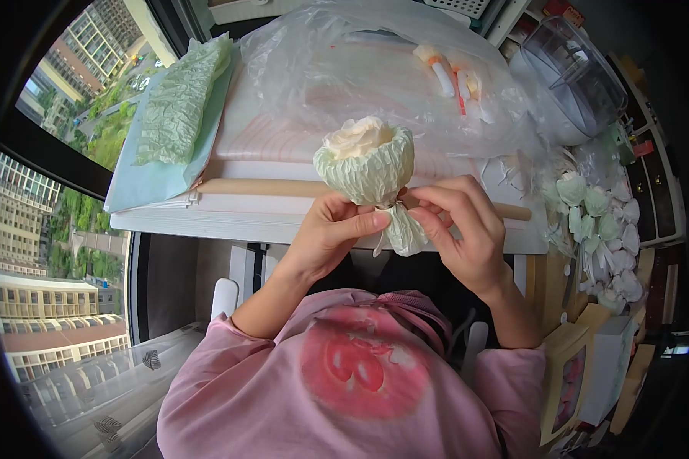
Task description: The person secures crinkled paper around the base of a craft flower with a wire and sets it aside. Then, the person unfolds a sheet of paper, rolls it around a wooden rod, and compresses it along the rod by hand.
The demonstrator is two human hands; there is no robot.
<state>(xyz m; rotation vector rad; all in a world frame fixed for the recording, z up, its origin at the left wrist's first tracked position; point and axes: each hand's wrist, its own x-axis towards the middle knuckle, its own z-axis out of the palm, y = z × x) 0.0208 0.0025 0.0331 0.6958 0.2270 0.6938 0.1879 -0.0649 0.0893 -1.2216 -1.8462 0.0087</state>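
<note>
A cream artificial rose [357, 136] wrapped in pale green crinkled paper [369, 170] stands upright above the table's front edge. Its wrapper is gathered at a narrow neck, with a flared paper tail [406, 232] below. My left hand [333, 229] closes on that neck from the left, thumb across the front. At the right side of the neck, my right hand [459, 222] pinches with thumb and index finger. A thin tie [384, 207] seems to circle the neck; how much of it the right fingers hold is too small to tell.
Stacked crinkled green paper [184, 103] lies on blue sheets [122, 183] at the left. A cardboard tube [264, 187] crosses the table behind my hands. Clear plastic [306, 53] covers the back, with glue-like tubes [442, 79] on it. Several wrapped flowers [597, 203] crowd the right side.
</note>
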